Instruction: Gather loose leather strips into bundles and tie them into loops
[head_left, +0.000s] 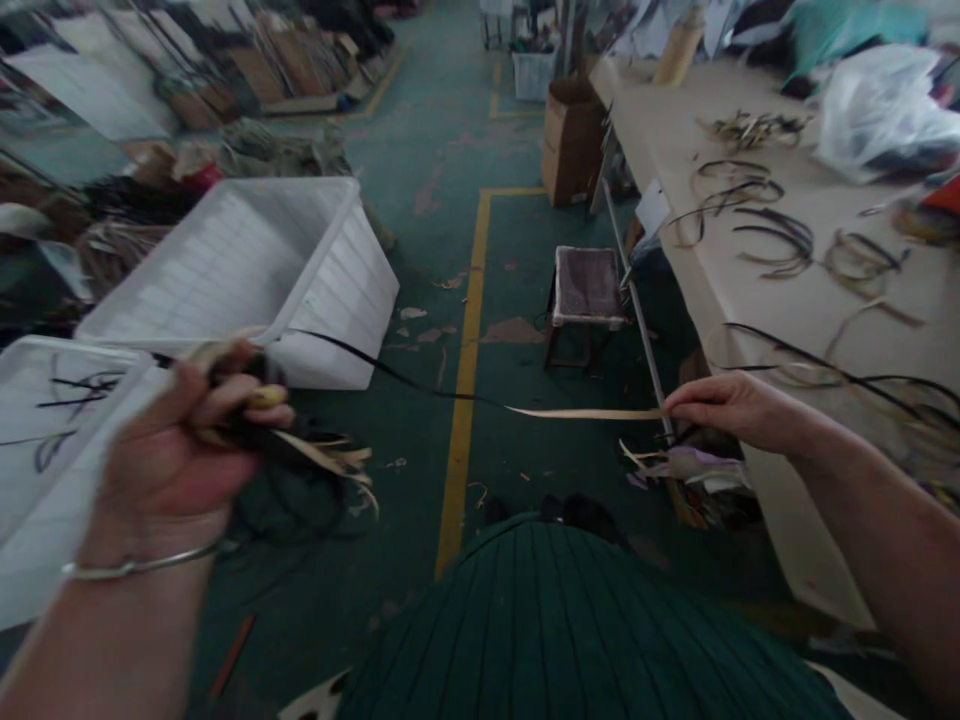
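My left hand (202, 430) is closed around a bundle of thin black and tan strips (322, 455), whose ends hang below the fist. One long strip (585, 413), dark along its left part and tan along its right, stretches across the aisle between my two hands. Its right end is pinched between thumb and fingers of my right hand (720, 405), beside the table edge. Something yellow shows on a finger of the left hand, too blurred to name. More strips (776, 240) lie in loose bunches on the table to the right.
A large white plastic bin (337, 290) stands left of the aisle, with a second white bin (45, 480) holding some strips nearer me. A stool (589, 285) and a cardboard box (574, 140) stand by the long table (697, 270). Scraps lie on the green floor.
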